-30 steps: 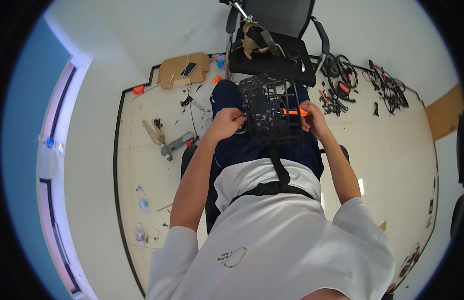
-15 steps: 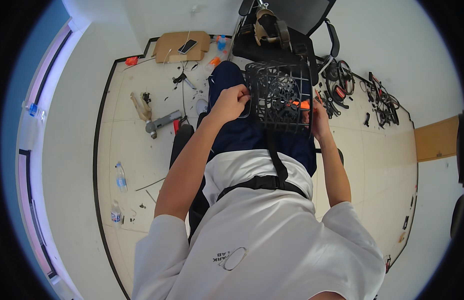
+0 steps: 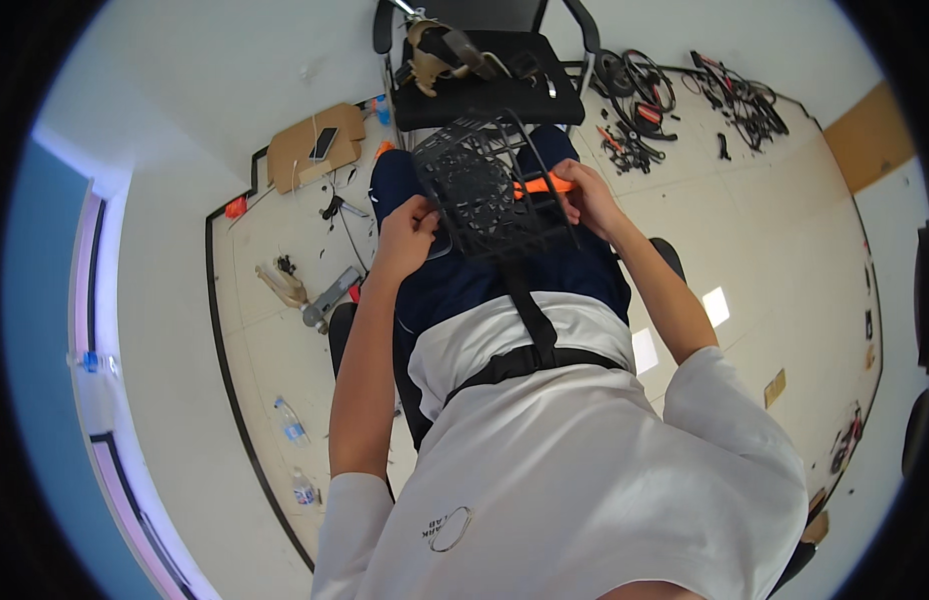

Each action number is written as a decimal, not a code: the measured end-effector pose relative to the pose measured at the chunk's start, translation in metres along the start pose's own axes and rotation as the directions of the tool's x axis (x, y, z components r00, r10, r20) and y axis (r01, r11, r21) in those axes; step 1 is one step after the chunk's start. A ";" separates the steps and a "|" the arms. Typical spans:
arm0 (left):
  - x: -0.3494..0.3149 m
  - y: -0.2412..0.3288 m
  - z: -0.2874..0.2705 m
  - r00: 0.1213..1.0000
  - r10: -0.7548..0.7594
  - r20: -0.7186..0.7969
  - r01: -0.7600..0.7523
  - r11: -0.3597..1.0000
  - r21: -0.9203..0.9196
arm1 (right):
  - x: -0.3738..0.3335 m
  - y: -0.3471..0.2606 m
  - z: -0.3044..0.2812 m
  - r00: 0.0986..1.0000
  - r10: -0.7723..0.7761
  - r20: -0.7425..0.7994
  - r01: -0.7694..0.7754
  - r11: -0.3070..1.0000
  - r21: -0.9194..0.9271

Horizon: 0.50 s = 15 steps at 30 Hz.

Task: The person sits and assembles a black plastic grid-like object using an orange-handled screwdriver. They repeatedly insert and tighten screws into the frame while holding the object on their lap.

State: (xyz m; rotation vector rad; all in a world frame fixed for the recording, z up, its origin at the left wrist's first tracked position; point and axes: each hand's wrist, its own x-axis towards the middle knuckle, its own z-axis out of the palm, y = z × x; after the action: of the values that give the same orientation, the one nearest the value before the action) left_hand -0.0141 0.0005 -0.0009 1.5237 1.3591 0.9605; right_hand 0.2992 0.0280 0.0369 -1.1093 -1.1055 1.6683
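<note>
A black plastic lattice basket [image 3: 475,196] rests tilted over my lap, its openwork bottom facing up. My left hand [image 3: 409,238] is closed at the basket's left edge, fingers pinched on the rim. On the other side, my right hand [image 3: 592,200] grips an orange-handled tool [image 3: 545,185]. The tool points left into the basket's lattice; its tip is too dark and small to make out. Under the basket's left side a flat dark object [image 3: 440,244], perhaps a phone, lies partly hidden on my thigh.
Ahead stands a black chair [image 3: 465,100] with metal parts on its seat. Cardboard with a phone [image 3: 324,143] lies at far left. A grey metal part [image 3: 330,298] and bottles [image 3: 291,420] are on the left floor. Wheels and bike parts [image 3: 645,95] lie at far right.
The view has shifted, so more floor shows at right. The basket appears more tilted. Both hands stay at its sides, and the orange tool remains in my right hand.
</note>
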 end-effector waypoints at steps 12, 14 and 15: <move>-0.006 0.025 -0.001 0.995 -0.097 0.018 0.096 0.992 0.086 | 0.003 0.000 -0.008 1.000 -0.007 -0.001 0.007 1.000 0.021; -0.006 0.023 -0.001 0.996 -0.090 0.020 0.088 0.993 0.082 | 0.003 -0.001 -0.008 1.000 -0.016 0.006 0.016 1.000 0.024; -0.006 0.023 -0.001 0.996 -0.087 0.019 0.085 0.993 0.080 | 0.003 -0.001 -0.007 1.000 -0.017 0.003 0.017 1.000 0.023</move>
State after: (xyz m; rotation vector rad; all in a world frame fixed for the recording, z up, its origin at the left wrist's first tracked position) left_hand -0.0080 -0.0060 0.0209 1.5169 1.4501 0.8424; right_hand 0.3052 0.0326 0.0352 -1.0796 -1.0924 1.6661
